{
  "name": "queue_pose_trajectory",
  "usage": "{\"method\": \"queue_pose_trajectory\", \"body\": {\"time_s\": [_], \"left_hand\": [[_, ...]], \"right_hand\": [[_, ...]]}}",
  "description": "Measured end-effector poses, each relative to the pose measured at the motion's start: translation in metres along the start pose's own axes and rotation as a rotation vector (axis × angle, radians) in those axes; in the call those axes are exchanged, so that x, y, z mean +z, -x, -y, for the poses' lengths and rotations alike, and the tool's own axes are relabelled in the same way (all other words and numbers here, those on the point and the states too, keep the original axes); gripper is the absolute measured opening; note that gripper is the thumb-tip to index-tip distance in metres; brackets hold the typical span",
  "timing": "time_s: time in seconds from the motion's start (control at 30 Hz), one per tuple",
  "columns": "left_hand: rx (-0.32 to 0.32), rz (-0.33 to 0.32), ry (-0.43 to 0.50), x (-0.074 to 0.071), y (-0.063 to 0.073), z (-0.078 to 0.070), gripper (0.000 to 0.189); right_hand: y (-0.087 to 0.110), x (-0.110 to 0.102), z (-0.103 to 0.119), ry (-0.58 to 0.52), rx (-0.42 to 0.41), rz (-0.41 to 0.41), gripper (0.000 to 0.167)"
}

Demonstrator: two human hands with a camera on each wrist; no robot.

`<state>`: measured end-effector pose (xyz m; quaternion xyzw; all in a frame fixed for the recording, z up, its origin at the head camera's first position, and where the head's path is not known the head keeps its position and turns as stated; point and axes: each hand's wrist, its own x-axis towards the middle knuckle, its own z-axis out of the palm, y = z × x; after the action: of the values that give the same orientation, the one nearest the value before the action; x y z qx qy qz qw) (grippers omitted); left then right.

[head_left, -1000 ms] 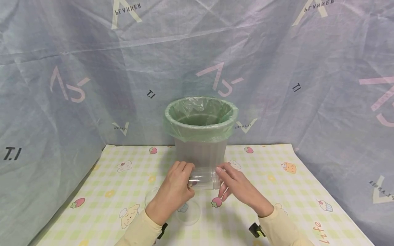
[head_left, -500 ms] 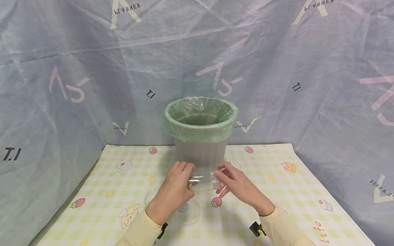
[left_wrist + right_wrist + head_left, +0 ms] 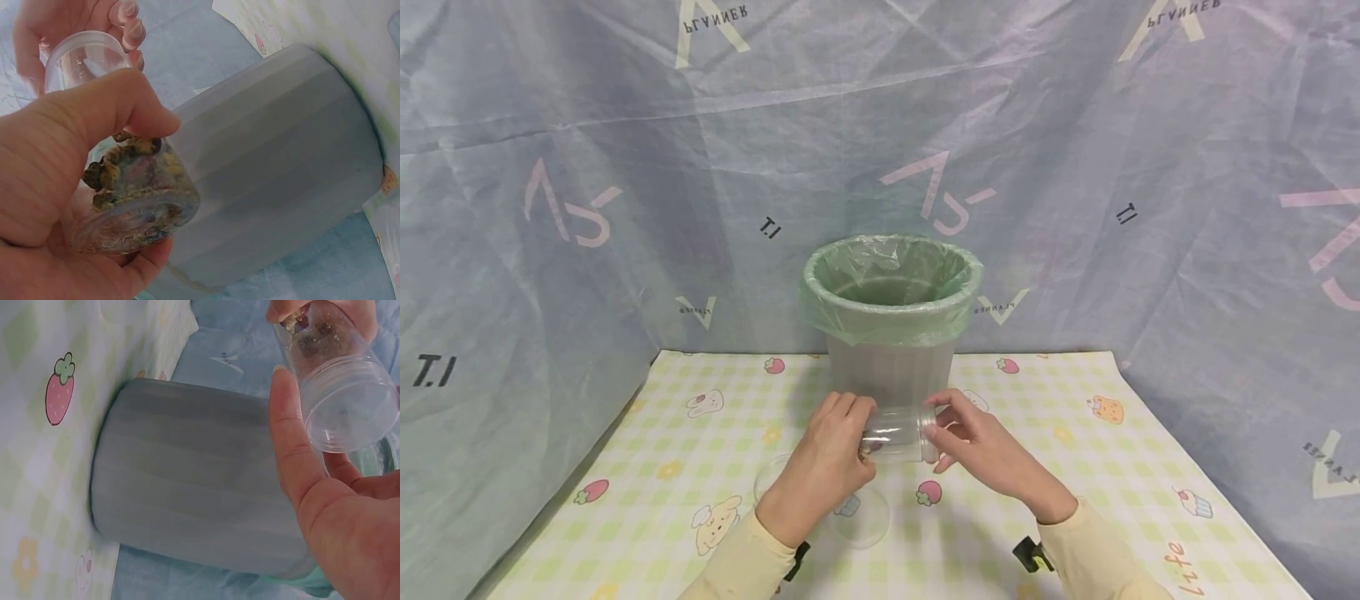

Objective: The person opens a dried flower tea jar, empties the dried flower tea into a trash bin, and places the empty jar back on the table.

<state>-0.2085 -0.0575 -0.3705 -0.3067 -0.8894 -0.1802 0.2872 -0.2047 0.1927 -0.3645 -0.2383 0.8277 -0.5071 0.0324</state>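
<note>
My left hand (image 3: 823, 458) grips a clear plastic jar (image 3: 891, 435), which lies on its side above the table, in front of the bin. Brown and yellowish dried pieces (image 3: 119, 165) sit towards the jar's base, partly hidden by the hand. At the other end, my right hand (image 3: 981, 446) holds the jar's translucent lid (image 3: 350, 409) with thumb and fingers on its rim. The lid sits against the jar's threaded neck; whether it is loose I cannot tell.
Behind the hands stands a grey bin (image 3: 887, 367) with a green bag (image 3: 891, 325) folded over its rim. Two clear round items (image 3: 859, 546) lie near the left forearm on the checked tablecloth (image 3: 1120, 483). A grey-blue curtain (image 3: 1045, 167) surrounds the table.
My right thumb has slid lower along the lid, and the right fingers have shifted and curled closer to it. The left hand and jar stay almost where they were.
</note>
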Motion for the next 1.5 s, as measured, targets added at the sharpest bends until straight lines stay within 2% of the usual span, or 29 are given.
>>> {"method": "queue_pose_trajectory", "body": {"time_s": [0.33, 0.8, 1.2, 1.5], "left_hand": [[-0.019, 0.032, 0.018, -0.0029, -0.0004, 0.0003, 0.055], [-0.035, 0.055, 0.031, -0.0017, -0.0002, 0.0005, 0.055], [-0.040, 0.069, 0.038, -0.0022, 0.0004, 0.0002, 0.055], [-0.037, 0.064, 0.039, -0.0027, 0.0006, 0.0003, 0.056]], "right_hand": [[0.0001, -0.0027, -0.0011, -0.025, -0.097, 0.041, 0.039], [0.0003, -0.0031, -0.0044, 0.016, -0.208, 0.038, 0.048], [0.0001, -0.0028, -0.0052, 0.014, -0.233, 0.047, 0.054], [-0.0004, -0.0017, -0.0067, 0.042, -0.285, 0.033, 0.057]]}}
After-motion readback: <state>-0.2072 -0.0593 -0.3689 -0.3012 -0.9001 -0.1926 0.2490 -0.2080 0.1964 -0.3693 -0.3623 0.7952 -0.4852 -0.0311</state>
